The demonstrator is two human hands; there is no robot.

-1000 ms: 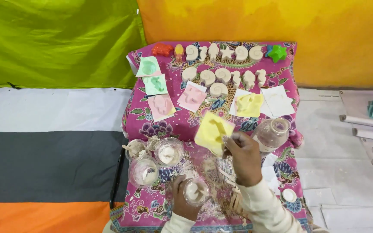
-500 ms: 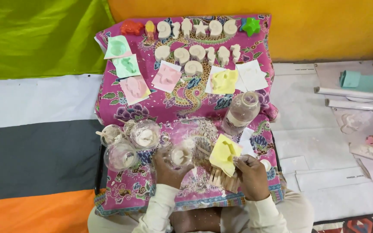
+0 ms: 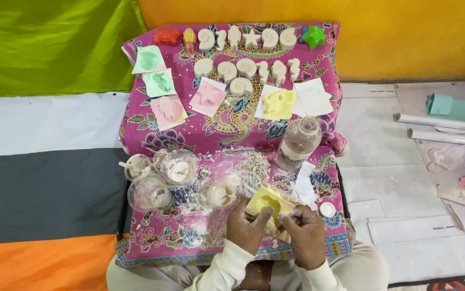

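Both hands close on a yellow mould (image 3: 264,203) at the near edge of a pink cloth (image 3: 227,129), held just off the cloth and tilted toward the wearer, seemingly so its face can be worked. The left hand (image 3: 247,229) cups the mould from 7 o'clock with the thumb up over its edge; the right hand (image 3: 303,231) pinches in from 4 o'clock, fingertips dusted white, though whether they grip a small tool cannot be told.

At 9 o'clock of the mould a small cup (image 3: 222,194) of white paste stands within easy reach of the left hand. Farther out toward 10 o'clock, three more clear cups (image 3: 159,178) sit bunched, one with a stick in it. White crumbs (image 3: 251,161) litter the cloth at 12 o'clock, right where the work is done. A clear bottle (image 3: 298,143) stands upright at 1 o'clock; its white cap (image 3: 327,209) lies apart at 3 o'clock.

Beyond, spare moulds (image 3: 211,97) in green, pink and yellow lie flat on paper squares in a loose row. At the far edge white casts (image 3: 246,67) of shells, stars and seahorses stand in two rows, apparently set out to dry, flanked by a red one (image 3: 167,36) at 11 o'clock and a green star (image 3: 314,36) at 1 o'clock. Off the cloth, at 2 o'clock, paper rolls (image 3: 448,129) lie on white sheets.
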